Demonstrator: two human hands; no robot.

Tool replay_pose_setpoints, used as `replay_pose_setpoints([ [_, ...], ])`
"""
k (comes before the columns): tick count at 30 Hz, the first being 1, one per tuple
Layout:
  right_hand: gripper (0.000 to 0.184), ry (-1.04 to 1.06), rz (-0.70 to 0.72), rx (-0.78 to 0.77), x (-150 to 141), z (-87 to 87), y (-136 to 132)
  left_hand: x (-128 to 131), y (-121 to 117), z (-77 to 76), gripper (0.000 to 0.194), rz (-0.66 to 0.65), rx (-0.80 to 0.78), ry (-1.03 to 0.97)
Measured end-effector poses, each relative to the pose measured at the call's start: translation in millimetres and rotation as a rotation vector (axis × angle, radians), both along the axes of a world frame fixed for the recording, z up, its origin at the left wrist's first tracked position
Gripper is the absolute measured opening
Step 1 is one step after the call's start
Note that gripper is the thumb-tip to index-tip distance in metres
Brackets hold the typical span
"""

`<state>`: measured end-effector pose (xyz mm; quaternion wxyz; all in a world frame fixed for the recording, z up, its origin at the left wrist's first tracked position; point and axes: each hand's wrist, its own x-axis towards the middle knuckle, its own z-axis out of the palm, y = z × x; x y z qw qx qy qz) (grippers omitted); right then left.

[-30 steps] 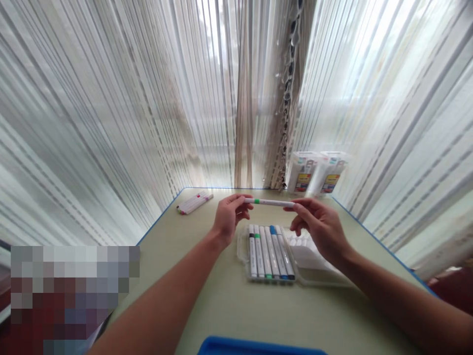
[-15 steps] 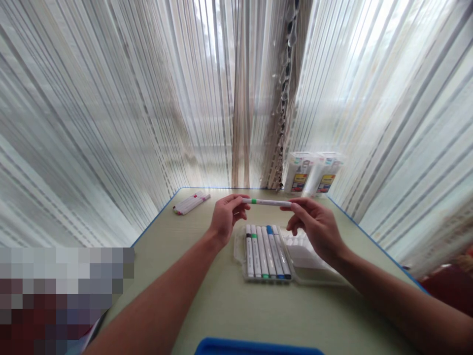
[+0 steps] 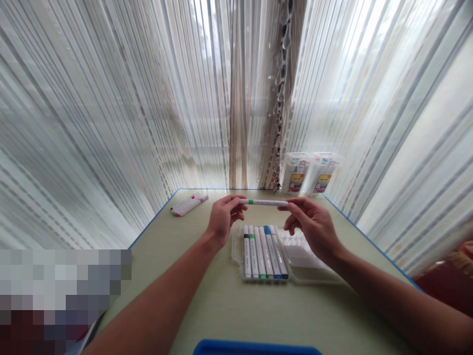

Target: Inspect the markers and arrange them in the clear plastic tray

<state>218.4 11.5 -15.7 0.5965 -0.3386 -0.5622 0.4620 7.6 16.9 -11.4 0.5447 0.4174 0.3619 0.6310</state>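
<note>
A white marker (image 3: 268,202) with a green band is held level above the table between both hands. My left hand (image 3: 222,219) pinches its left end, beside the band. At the other end, the thumb and fingertips of my right hand (image 3: 314,222) close on the tip. Below them lies an open clear plastic case (image 3: 237,251), with several white markers (image 3: 263,254) side by side in its left half; some show black, green or blue bands and ends. The case's right half (image 3: 301,256) is partly hidden by my right hand and forearm.
Several white markers (image 3: 189,203) lie bunched at the table's far left. Two clear cases with labels (image 3: 295,175) stand upright at the back right, against the string curtain (image 3: 207,123). A blue object (image 3: 256,347) shows at the near edge of the table (image 3: 207,301).
The whole view has shifted slightly, so everything appears a little further left. Both hands keep their grip on the marker, in the same pose.
</note>
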Motion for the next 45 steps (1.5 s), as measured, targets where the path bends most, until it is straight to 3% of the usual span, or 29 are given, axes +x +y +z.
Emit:
replay_pose_setpoints([
  [45, 0.029, -0.066, -0.041, 0.012, 2.2, -0.9, -3.2, 0.7, 0.1, -1.7, 0.018, 0.001, -0.008, -0.017],
])
